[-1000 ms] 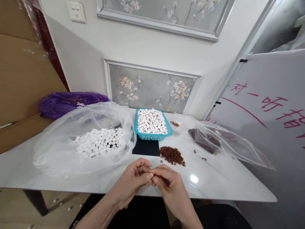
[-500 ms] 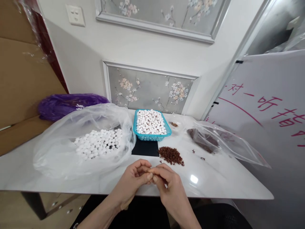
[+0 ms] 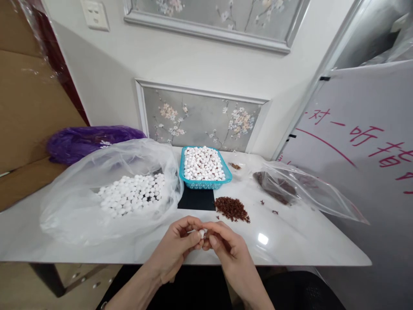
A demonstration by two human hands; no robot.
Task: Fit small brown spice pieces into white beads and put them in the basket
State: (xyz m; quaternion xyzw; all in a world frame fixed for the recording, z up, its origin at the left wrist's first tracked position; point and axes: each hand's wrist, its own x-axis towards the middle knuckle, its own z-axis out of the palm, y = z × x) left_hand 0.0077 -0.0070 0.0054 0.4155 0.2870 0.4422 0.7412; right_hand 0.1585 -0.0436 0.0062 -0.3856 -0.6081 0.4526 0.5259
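Note:
Above the table's front edge, my left hand (image 3: 180, 241) pinches a small white ball (image 3: 202, 233) between thumb and fingers. My right hand (image 3: 227, 245) meets it there, its thumb and forefinger closed close to the ball; whatever it pinches is too small to make out. Just beyond my hands lies a heap of small reddish-brown, star-ended pieces (image 3: 232, 209). Behind that stands a blue plastic basket (image 3: 206, 185) filled with white balls, some showing brown spots. To the left, a clear plastic bag (image 3: 71, 211) holds many plain white balls.
A dark flat sheet (image 3: 196, 199) lies under the basket's front. At right is a zip bag (image 3: 329, 202) with brown contents. A purple bag (image 3: 93, 140) and cardboard (image 3: 35, 120) are at left. A whiteboard (image 3: 364, 172) stands beside the table (image 3: 309, 245). White balls lie on the floor.
The white ball now shows between my fingers, where it was hidden before. My right fingertips have shifted slightly, and the whole view has moved a little.

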